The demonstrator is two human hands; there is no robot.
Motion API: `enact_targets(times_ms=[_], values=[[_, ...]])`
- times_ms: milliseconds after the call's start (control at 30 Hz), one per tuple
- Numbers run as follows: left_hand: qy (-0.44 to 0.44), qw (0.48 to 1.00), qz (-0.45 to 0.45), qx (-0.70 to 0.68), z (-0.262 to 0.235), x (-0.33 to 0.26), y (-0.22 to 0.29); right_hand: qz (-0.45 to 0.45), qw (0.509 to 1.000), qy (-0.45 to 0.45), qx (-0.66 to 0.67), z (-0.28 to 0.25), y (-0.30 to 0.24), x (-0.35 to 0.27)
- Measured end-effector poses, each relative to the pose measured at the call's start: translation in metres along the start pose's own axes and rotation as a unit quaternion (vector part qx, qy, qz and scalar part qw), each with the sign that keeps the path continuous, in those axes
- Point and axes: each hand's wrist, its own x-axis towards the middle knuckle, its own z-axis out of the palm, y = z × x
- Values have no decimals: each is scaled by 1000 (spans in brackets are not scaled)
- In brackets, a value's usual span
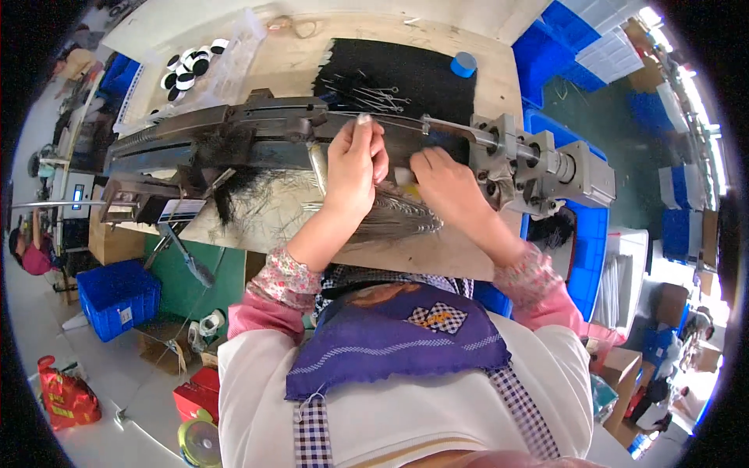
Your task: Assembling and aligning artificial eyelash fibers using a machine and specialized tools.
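My left hand [357, 162] is closed, thumb raised against the curled fingers, at the middle of a long metal bench machine [265, 125]. By the thumb tip passes a thin metal wire [402, 123] stretched toward the machine's right end; whether the fingers pinch it is hidden. Lower and to the right, my right hand [446, 181] has its fingers bent together over the bench, and what they hold cannot be seen. Beneath and between both hands lies a bundle of thin metal wires [398, 217]. Several looped wire pieces [380, 97] rest on a black cloth [421, 72] beyond the machine.
A motor unit [577, 173] ends the machine at the right. A blue cap [463, 64] sits on the cloth. At the far left, a clear tray [234, 74] holds several black-and-white round pieces [186, 72]. Dark bristles [226, 199] lie left of my hands. Blue crates [117, 296] stand around the bench.
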Motion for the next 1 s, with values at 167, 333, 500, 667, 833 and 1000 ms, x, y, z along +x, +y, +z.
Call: enact_targets(times_ms=[167,333,500,667,833,1000], values=[[18,997,65,22,2,4,-2,-44,998,45,22,-88,-1,23],[3,998,49,33,2,3,1,-37,998,39,13,-50,29,109],[30,999,40,13,4,-3,1,53,938,-181,291,-54,14,118],[44,998,46,-8,7,-2,1,145,856,-202,452,-64,24,124],[-123,992,7,-40,5,5,-5,167,807,-311,473,-60,35,138],[-106,939,-80,-319,4,5,16,-75,980,-144,116,-75,37,131]])
